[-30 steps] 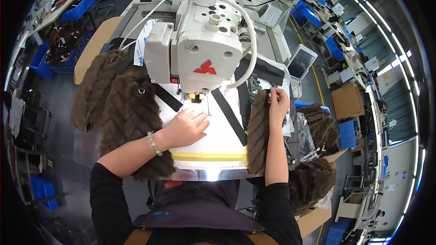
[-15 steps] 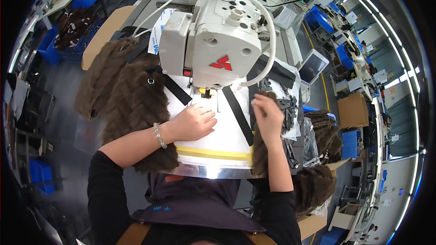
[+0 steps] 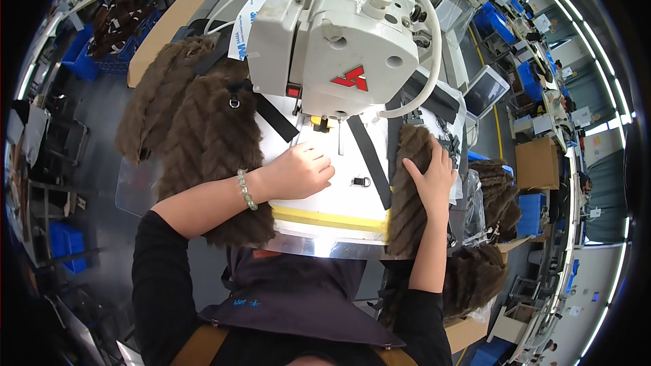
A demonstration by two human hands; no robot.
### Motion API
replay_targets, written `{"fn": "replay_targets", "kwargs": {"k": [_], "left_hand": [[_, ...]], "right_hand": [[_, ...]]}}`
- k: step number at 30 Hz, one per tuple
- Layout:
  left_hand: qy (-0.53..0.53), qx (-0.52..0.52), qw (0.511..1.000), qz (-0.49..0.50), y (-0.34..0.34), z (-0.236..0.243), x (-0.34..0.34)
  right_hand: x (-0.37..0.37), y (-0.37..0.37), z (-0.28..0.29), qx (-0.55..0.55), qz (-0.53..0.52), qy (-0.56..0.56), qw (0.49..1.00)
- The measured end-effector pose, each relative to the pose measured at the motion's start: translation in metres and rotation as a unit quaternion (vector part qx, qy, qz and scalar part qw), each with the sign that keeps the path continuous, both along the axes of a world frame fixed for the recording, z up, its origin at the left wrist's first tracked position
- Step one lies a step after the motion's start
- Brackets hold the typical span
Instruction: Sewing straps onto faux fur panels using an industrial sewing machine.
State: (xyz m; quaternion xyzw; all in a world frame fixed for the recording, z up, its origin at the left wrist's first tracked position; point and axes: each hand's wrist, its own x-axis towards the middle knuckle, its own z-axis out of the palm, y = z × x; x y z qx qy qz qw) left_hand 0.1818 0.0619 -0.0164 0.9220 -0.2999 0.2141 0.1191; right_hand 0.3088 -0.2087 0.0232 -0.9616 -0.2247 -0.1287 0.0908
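My left hand (image 3: 302,171) rests on the white work plate (image 3: 322,201) below the sewing machine's needle area, its fingers curled in; anything inside them is hidden. At the plate's right edge my right hand (image 3: 434,177) has its thumb on a long brown fur piece (image 3: 405,213) and its fingers along the far side, gripping it. Between the hands lies a small black tab with a metal D-ring (image 3: 361,181). A larger brown fur piece (image 3: 210,139), with a black strap and ring at its top, lies beside my left forearm.
The white sewing machine head (image 3: 352,54) stands over the plate. Black strips (image 3: 369,163) and yellow tape (image 3: 329,219) mark the plate. Dark small parts (image 3: 444,141) lie at the right, near a screen (image 3: 485,90). More fur (image 3: 475,278) sits in a carton at lower right.
My right hand has moved right and spread onto the fur piece, which shows more fully now. The tab with the D-ring now lies on the plate. My left hand stays curled.
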Motion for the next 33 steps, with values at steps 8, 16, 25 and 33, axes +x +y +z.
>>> {"fn": "replay_targets", "kwargs": {"k": [8,16,25,33], "left_hand": [[-0.016,0.068,0.994,0.082,-0.002,-0.001,-0.008],[0.0,0.204,0.954,0.22,0.0,0.014,-0.015],[0.12,0.064,0.884,0.447,0.088,0.068,-0.047],[0.242,-0.13,0.866,0.417,0.076,0.054,-0.11]], "right_hand": [[0.022,0.003,0.001,0.045,-0.006,0.069,0.997],[0.02,0.007,0.015,0.117,-0.014,0.132,0.984],[-0.02,-0.02,0.064,0.307,0.148,0.166,0.926],[-0.072,-0.055,0.068,0.437,0.263,0.36,0.781]]}}
